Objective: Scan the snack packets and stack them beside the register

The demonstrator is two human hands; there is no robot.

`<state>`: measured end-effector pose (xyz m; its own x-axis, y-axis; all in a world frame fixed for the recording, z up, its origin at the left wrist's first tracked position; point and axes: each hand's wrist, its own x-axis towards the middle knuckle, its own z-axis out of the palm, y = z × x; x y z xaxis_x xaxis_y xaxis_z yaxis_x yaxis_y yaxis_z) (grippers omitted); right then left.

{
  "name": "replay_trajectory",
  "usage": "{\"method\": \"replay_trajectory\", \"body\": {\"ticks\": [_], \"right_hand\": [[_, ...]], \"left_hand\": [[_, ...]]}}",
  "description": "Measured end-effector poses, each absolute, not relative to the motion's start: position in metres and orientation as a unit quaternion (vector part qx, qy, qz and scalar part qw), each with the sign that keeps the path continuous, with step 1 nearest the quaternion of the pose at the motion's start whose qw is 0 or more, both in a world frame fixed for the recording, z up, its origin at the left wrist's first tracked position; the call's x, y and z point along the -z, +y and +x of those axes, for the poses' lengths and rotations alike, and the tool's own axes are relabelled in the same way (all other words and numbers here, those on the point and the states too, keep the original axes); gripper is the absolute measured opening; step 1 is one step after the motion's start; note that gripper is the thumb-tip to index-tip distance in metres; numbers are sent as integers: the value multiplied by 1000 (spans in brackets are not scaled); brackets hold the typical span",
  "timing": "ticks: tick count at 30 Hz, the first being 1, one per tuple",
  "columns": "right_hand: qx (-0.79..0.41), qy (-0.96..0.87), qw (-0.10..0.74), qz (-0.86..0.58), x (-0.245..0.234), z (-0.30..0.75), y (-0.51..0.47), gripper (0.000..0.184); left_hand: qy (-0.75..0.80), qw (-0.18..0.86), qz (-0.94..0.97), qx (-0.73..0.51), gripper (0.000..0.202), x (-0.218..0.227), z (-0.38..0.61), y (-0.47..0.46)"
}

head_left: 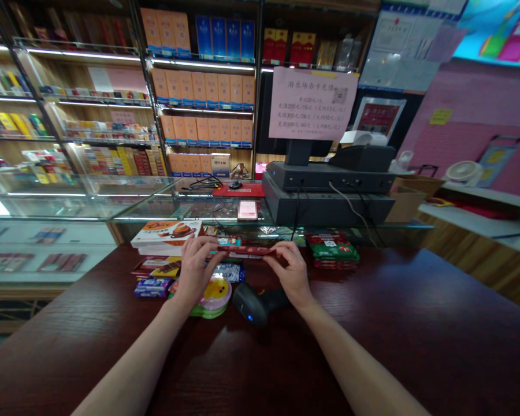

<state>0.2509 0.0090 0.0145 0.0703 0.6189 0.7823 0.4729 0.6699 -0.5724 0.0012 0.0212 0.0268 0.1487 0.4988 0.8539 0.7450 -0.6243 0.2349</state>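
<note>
Between my left hand [196, 268] and my right hand [291, 271] is a thin, dark red flat packet [249, 250], seen nearly edge-on. Each hand pinches one end of it with fingers and thumb, above the counter. Below it lies a black barcode scanner [253, 306] with a small blue light, close to my right wrist. By my left hand are a round pink-rimmed container [218, 292], a purple packet [151, 288], a chocolate packet [167, 267] and a blue-and-white packet [229, 273]. My left hand partly covers some of these.
A Dove box [167, 236] stands at the left back. Green and red packets [333, 249] are stacked on the right. Behind the dark wooden counter [364, 346] are a glass case [186, 205], a cash register [329, 193] with a pink notice [312, 104], and stocked shelves.
</note>
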Motion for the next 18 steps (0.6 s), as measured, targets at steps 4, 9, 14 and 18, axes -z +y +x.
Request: {"method": "replay_trajectory", "body": {"ticks": [4,9,14,18], "right_hand": [[-133,-669,597,-423,-15,249,8,13],[-213,-646,579,-449,-15,245,5,20],[-238,-633,585,-449,-15,241,5,23],[-257,-623,594,-441,-16,238,6,22]], "left_hand": [[-440,86,-750,486,13,-24,2,22],[-457,87,-724,509,15,-24,5,21],[-448,109,-721,518,46,-30,8,16],[-429,178,-756,461,40,-34,9,11]]}}
